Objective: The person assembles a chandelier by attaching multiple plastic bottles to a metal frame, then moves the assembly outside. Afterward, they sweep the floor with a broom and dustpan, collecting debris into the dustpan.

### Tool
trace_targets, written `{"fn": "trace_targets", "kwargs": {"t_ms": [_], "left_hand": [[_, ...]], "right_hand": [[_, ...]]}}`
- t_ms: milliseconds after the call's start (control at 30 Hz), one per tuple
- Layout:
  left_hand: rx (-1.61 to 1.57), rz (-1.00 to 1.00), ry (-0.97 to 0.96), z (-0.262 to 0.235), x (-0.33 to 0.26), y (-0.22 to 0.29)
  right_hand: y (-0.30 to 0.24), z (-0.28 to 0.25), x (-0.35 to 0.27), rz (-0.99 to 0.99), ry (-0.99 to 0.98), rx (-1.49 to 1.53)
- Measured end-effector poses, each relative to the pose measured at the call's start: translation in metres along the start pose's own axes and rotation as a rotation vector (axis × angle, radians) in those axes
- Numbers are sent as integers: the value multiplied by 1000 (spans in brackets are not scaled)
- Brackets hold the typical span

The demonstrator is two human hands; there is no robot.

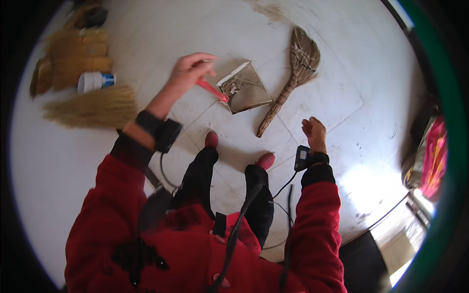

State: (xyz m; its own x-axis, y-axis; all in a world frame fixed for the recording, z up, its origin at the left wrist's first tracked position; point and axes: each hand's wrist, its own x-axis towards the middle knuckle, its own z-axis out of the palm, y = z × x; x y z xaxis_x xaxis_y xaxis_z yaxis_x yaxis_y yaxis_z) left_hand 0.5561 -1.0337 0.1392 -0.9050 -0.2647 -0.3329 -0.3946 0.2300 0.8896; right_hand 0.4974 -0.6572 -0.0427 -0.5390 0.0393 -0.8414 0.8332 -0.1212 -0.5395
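Arms are held out in front, with the left hand (191, 69) placed farther forward than the right hand (316, 134).
The left arm (115, 183) is angled inward, its bent fingers (201, 56) slightly blurred; the right arm (317, 207) is pointed nearly straight ahead, with its fingers curled loosely toward the palm.

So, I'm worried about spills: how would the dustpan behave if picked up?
The dustpan may tip, since its red handle appears to join at one side. The loose-looking debris inside could slide as it tilts. Its thin-looking rim suggests it's probably light for its size.
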Motion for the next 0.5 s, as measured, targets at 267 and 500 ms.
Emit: {"fn": "trace_targets", "kwargs": {"t_ms": [267,500], "left_hand": [[-70,377,67,-1,36,-64],[-172,605,125,-26,39,-63]], "right_hand": [[154,28,124,66,72,90],[242,51,191,68,157,35]]}}
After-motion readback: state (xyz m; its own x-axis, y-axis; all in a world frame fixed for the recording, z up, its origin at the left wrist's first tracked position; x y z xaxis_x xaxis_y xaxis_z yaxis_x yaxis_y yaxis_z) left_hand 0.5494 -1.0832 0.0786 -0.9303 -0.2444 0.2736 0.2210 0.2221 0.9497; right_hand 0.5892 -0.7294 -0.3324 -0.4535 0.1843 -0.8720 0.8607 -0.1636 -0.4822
